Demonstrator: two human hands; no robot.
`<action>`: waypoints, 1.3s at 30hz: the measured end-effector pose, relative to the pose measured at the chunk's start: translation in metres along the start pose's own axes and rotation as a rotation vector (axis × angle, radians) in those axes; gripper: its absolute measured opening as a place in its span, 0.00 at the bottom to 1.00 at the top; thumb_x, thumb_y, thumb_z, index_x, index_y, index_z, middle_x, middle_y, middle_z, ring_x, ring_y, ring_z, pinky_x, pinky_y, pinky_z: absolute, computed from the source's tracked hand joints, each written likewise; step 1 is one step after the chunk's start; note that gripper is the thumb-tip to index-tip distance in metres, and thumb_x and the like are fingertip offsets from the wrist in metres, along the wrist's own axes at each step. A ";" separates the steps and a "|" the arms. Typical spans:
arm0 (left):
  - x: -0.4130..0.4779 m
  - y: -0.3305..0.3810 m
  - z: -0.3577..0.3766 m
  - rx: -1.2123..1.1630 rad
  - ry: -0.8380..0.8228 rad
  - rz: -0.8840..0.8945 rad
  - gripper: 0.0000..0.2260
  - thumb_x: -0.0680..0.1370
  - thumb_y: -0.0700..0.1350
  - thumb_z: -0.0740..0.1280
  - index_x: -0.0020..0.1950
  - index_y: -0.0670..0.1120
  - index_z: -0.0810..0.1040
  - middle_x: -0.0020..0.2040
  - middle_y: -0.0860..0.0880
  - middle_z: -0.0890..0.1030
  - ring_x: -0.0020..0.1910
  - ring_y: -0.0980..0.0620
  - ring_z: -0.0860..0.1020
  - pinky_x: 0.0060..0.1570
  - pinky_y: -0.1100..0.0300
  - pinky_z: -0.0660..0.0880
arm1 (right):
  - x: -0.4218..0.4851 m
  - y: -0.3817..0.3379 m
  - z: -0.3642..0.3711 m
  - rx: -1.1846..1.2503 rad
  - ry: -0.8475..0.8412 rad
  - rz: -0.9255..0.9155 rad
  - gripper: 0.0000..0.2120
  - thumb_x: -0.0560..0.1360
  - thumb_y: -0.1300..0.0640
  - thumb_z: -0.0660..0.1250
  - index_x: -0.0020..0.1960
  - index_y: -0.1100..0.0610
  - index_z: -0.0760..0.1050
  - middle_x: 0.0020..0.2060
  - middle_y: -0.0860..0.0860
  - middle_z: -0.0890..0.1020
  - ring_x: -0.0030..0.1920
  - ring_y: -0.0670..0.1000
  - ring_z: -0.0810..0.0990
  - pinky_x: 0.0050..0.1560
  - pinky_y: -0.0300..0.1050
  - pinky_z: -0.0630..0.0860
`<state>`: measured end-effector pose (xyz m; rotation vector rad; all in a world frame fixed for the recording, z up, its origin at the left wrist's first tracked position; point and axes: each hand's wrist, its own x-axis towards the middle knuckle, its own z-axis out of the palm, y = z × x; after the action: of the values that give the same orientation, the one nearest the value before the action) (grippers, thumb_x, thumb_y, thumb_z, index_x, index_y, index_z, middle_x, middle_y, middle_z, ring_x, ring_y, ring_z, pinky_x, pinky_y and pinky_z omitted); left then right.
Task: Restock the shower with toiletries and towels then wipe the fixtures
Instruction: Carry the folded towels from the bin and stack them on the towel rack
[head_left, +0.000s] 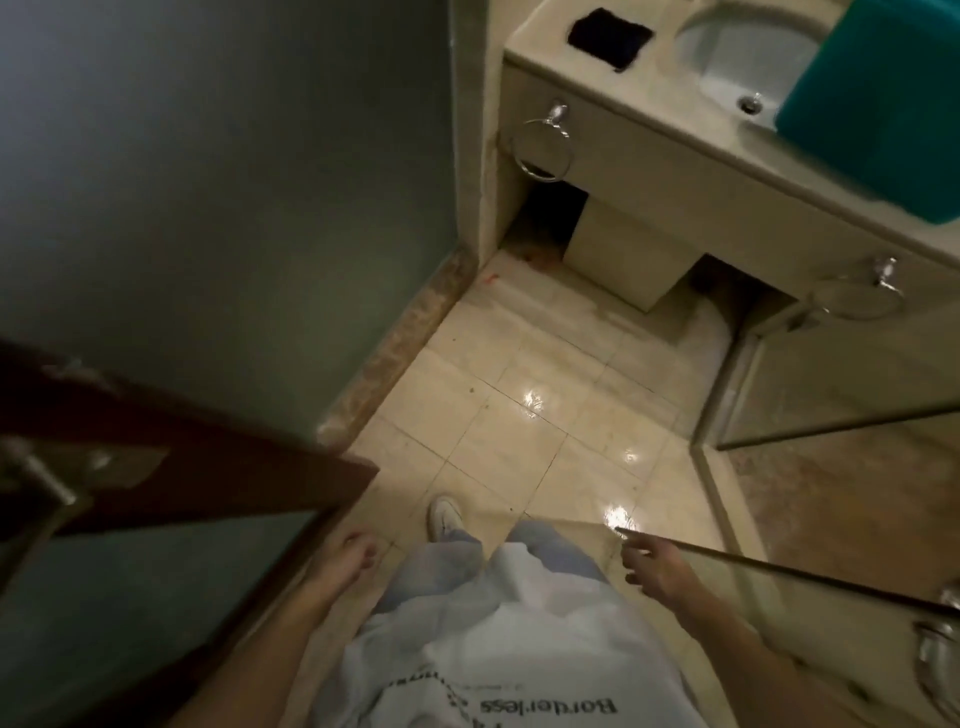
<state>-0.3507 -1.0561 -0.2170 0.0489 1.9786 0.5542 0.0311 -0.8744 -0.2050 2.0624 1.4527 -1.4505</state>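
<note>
I stand in a bathroom doorway, looking down at beige floor tiles (519, 415). My left hand (345, 564) hangs beside my leg with relaxed fingers and holds nothing. My right hand (652, 564) is held out low, fingers spread and straight, next to the edge of a glass shower door (779, 566); nothing is in it. A folded teal towel (883, 104) lies on the vanity counter (649, 98) at the top right, partly over the white sink (748, 52). A black cloth (610, 36) sits on the counter's left end.
A dark wooden door (197, 467) with a metal handle (47, 483) stands open at my left. Two chrome towel rings (543, 148) hang on the vanity front. The glass shower enclosure (831, 384) fills the right side. A chrome fitting (940, 654) shows at the right edge.
</note>
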 end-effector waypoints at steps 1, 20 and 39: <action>0.010 0.025 -0.005 0.032 0.003 0.043 0.07 0.82 0.38 0.63 0.55 0.40 0.80 0.42 0.42 0.81 0.36 0.49 0.77 0.27 0.66 0.70 | 0.000 0.000 0.003 0.016 0.014 0.008 0.08 0.79 0.60 0.66 0.57 0.60 0.77 0.43 0.54 0.82 0.39 0.54 0.82 0.42 0.46 0.78; 0.110 0.343 0.036 0.441 -0.213 0.192 0.09 0.83 0.41 0.63 0.59 0.40 0.79 0.53 0.39 0.82 0.50 0.43 0.82 0.48 0.55 0.79 | 0.143 -0.132 -0.091 0.361 0.076 0.069 0.08 0.79 0.54 0.66 0.58 0.53 0.76 0.52 0.57 0.83 0.50 0.57 0.83 0.54 0.50 0.78; 0.205 0.630 0.206 0.551 -0.340 0.363 0.08 0.82 0.38 0.64 0.58 0.40 0.81 0.50 0.41 0.84 0.50 0.42 0.82 0.54 0.49 0.78 | 0.243 -0.217 -0.272 0.574 0.283 0.252 0.10 0.79 0.55 0.66 0.59 0.57 0.78 0.46 0.52 0.82 0.45 0.54 0.85 0.53 0.52 0.79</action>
<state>-0.3976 -0.3639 -0.2111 0.8031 1.7376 0.1911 0.0174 -0.4496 -0.1996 2.7657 0.8598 -1.6539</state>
